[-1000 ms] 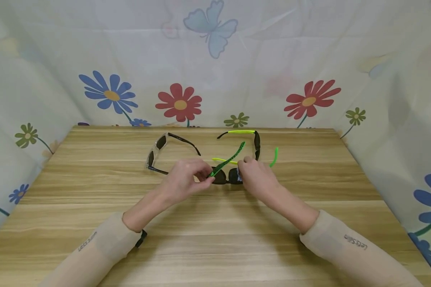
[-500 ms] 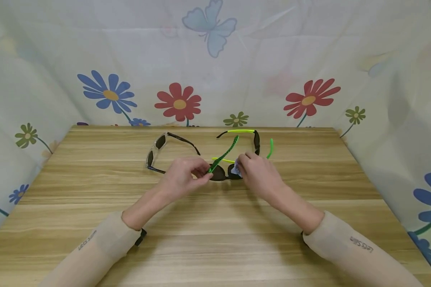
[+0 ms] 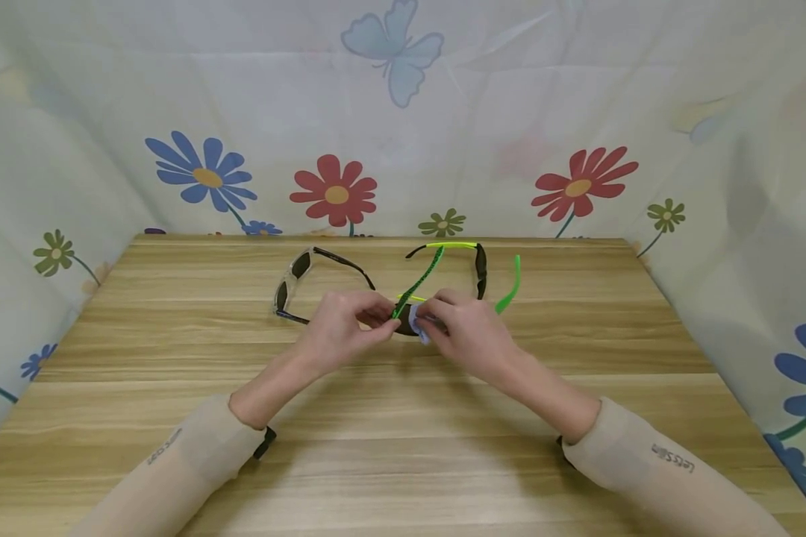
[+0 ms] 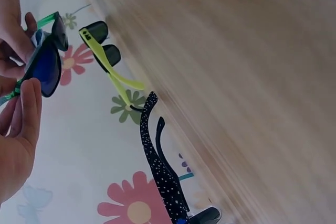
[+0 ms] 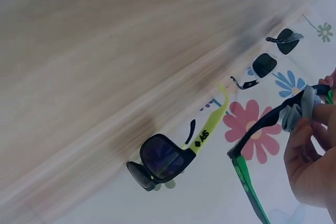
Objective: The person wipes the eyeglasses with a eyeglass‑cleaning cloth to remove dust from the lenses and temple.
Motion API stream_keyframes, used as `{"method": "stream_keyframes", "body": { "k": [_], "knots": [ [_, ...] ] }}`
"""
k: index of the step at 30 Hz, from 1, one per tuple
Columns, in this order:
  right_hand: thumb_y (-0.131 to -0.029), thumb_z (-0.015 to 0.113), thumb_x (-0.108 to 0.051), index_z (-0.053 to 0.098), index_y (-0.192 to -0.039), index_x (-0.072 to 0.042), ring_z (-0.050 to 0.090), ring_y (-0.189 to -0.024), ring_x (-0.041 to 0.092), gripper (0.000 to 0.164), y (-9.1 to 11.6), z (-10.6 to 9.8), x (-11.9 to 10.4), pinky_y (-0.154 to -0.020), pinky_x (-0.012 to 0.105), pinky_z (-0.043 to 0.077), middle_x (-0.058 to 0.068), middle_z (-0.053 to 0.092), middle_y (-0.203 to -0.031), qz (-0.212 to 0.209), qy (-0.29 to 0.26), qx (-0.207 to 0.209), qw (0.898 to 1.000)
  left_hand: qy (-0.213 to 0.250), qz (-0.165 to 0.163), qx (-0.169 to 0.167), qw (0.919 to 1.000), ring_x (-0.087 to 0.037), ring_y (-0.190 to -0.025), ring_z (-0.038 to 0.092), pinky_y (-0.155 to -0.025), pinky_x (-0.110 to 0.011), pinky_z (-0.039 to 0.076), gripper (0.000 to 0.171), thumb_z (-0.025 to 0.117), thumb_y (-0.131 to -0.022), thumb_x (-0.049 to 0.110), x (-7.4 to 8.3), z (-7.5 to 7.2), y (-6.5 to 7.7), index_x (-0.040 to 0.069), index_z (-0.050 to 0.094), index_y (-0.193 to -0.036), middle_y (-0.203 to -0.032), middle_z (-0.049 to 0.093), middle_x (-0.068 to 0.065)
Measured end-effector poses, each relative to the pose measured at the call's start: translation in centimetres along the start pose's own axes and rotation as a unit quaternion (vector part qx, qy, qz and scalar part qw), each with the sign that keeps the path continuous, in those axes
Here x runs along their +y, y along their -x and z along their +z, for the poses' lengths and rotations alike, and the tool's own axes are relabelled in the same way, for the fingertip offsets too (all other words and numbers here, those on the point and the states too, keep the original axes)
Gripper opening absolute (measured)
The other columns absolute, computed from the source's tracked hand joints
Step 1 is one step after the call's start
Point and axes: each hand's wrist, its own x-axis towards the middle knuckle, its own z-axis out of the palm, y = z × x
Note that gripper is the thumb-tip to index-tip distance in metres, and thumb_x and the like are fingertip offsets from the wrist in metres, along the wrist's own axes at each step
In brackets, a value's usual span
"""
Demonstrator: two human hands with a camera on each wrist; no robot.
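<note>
In the head view my left hand (image 3: 342, 328) pinches a pair of green-armed sunglasses (image 3: 406, 322) near the hinge of the left arm. Their dark lenses face me, and the patterned green arms point up and away. A small light blue cloth (image 3: 416, 322) is pinched in my right hand (image 3: 473, 328), pressed against the left-hand lens. From the right wrist view, the cloth (image 5: 300, 109) lies bunched over the frame's edge. The left wrist view shows the lens's blue outer face (image 4: 46, 69) beside my left fingers. My right hand hides the other lens in the head view.
Clear-framed sunglasses (image 3: 282, 296) with dark arms lie unfolded on the wooden table (image 3: 403, 447), left of my hands. Behind my right hand stand yellow-armed sunglasses (image 3: 480, 268). A flower-printed curtain (image 3: 403, 149) rises along the table's back and sides.
My right hand has slid the cloth leftward from the right-hand lens onto the left-hand one. The green-armed sunglasses have tilted and shifted slightly, while my left hand keeps its hold.
</note>
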Motion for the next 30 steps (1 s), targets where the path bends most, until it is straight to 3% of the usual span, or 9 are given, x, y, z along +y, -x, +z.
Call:
{"method": "stream_keyframes", "body": {
  "k": [10,22,30],
  "knots": [
    [-0.091,0.078,-0.004,0.071,-0.098,0.0,0.065,-0.076,0.015,0.011,-0.5,0.0,-0.4,-0.065,0.026,0.056,0.007,0.068,-0.091,-0.001,-0.074,-0.011,0.997,0.009,-0.005,0.01,0.9999,-0.006,-0.076,0.071,-0.068,-0.023,0.058,0.011,0.078,-0.089,0.001,0.3,0.1,-0.2,-0.002,0.077,-0.099,-0.09,0.075,-0.003],
    [-0.091,0.078,-0.004,0.076,-0.098,0.0,0.067,-0.075,0.016,0.008,-1.2,-0.6,-0.2,-0.064,0.028,0.056,0.007,0.068,-0.092,0.026,-0.008,-0.024,0.999,0.002,0.008,0.01,0.9999,-0.008,-0.078,0.072,-0.071,-0.022,0.058,0.012,0.078,-0.089,-0.001,0.8,0.2,-0.3,-0.001,0.077,-0.1,-0.092,0.075,-0.006],
    [-0.091,0.077,-0.002,0.075,-0.098,-0.002,0.067,-0.08,0.016,0.007,-1.4,-1.0,0.1,-0.069,0.029,0.056,0.006,0.07,-0.095,0.012,-0.071,-0.061,0.996,0.006,-0.007,0.01,0.9999,-0.009,-0.078,0.071,-0.071,-0.023,0.058,0.012,0.079,-0.09,0.001,0.9,0.2,-0.2,-0.001,0.076,-0.101,-0.093,0.075,-0.005]
  ]
}}
